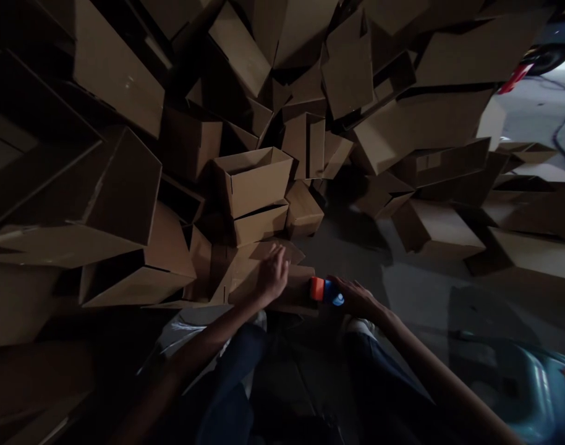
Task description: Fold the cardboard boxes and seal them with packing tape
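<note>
My right hand (356, 295) is closed round a small orange-and-blue tool (318, 288), perhaps a tape dispenser; its details are dark. The tool's orange end points left, at the right end of a low brown cardboard box (296, 290) in front of my feet. Above the left part of that box is my left hand (273, 275), its fingers loosely bent and apart, with nothing visible in them. Just beyond it, a cardboard flap (245, 269) slopes up. I cannot tell whether my left hand touches the cardboard.
Many cardboard boxes lie heaped ahead and to the left, among them an open-topped box (261, 185) and a tilted large box (120, 191). More boxes (437, 228) are on the right. A shiny teal object (523, 389) stands at the lower right on the grey floor (416, 296).
</note>
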Available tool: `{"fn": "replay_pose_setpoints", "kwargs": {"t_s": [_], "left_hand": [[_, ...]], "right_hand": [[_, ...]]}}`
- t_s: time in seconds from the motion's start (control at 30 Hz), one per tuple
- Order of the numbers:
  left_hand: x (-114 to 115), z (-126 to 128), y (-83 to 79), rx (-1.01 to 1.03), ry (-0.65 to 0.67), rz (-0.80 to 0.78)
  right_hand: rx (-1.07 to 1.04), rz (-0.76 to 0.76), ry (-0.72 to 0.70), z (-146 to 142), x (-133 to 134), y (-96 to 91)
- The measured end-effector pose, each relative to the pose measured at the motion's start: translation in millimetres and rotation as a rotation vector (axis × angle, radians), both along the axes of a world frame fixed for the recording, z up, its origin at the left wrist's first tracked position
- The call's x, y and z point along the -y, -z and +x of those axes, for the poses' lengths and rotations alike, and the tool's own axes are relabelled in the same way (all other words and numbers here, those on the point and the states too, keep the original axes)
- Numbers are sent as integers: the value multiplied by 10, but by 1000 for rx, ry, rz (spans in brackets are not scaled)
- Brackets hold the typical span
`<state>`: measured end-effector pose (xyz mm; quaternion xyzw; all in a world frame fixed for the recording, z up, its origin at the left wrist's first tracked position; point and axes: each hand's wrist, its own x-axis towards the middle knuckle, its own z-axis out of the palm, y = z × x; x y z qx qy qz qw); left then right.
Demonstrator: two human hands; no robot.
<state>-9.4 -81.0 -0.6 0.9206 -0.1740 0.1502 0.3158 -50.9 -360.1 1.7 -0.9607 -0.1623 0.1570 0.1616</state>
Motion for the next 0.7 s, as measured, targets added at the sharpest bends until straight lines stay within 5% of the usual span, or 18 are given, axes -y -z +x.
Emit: {"fn": "replay_pose_setpoints", "kwargs": {"t_s": [0.13,0.33,0.7], "left_hand": [[438,70,259,-56,33,163],[465,105,603,-88,1,275],[513,185,590,-162,-26,305]], "right_hand": [[27,101,-20,8,0,109],[69,142,16,0,10,220],[110,116,-52,-28,70,-107]]}}
